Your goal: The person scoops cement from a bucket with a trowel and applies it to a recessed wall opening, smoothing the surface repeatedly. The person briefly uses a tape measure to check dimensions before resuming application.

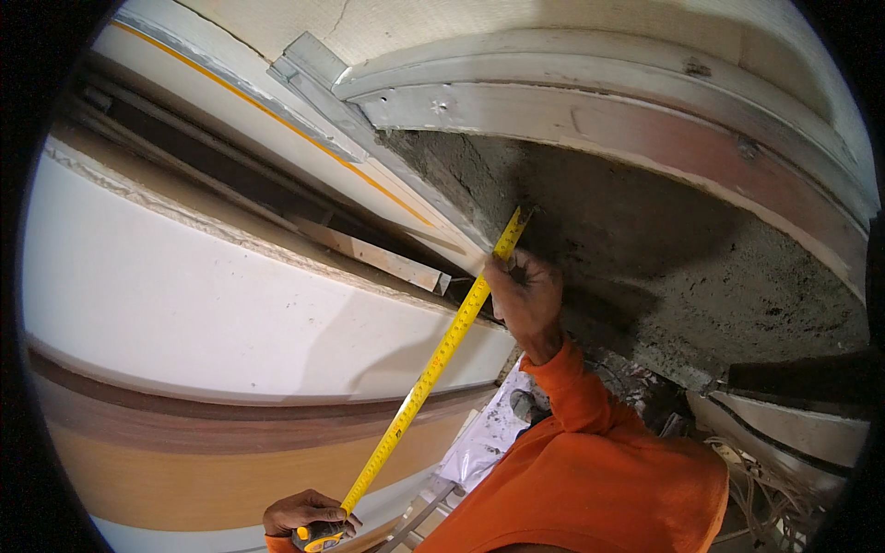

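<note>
A yellow tape measure blade (431, 364) runs slantwise, pulled out from its black and yellow case (321, 536) at the lower left. My left hand (300, 510) is closed round that case. Farther up, my right hand (530, 297) pinches the blade near its free end. The blade's tip lies over a rough grey cement surface (645, 212), beside a pale frame edge; whether it touches the cement I cannot tell. Between my hands the blade crosses in front of a white panel (203, 286).
A pale curved frame (590, 111) borders the cement. Metal channel (318, 88) meets it at upper left. Behind the white panel's broken edge is a dark gap with a wooden batten (378, 258). Loose cables (761, 484) lie at lower right, near white sheeting (489, 429) below.
</note>
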{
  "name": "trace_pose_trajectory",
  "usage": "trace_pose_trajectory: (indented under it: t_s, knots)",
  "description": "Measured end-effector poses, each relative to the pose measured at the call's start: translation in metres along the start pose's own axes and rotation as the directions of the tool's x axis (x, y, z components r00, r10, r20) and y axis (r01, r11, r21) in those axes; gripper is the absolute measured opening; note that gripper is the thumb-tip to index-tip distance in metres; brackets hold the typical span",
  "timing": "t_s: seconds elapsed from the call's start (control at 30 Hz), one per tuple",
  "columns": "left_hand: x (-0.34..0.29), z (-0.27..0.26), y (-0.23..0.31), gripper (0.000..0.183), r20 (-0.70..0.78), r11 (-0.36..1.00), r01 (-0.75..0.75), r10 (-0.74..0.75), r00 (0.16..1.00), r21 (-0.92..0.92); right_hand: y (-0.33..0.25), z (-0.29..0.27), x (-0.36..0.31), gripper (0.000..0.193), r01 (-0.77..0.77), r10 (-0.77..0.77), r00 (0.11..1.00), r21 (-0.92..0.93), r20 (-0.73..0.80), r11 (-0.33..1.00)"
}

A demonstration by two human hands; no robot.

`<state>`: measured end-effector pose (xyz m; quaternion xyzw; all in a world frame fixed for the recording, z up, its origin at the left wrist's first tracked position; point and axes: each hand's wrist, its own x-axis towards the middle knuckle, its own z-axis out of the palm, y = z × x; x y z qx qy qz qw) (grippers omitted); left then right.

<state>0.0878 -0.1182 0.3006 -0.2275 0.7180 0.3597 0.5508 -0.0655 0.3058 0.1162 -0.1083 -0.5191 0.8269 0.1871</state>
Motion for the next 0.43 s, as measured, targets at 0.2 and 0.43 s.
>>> trace_pose_trajectory:
  t_s: [0.2,0.43]
  knots:
    - [-0.0040,0.0090,0.0046,0.036,-0.026,1.000,0.007,-0.008,1.000,-0.028,-0.0020,0.0011,-0.0017,0.015,0.023,-0.024,1.000,0.059,0.014,0.998]
    - [0.0018,0.0025,-0.0006,0.038,0.031,0.997,-0.031,0.029,0.999,0.071,0.0009,-0.0008,-0.0021,0.016,0.048,-0.049,0.999,0.068,0.023,0.997]
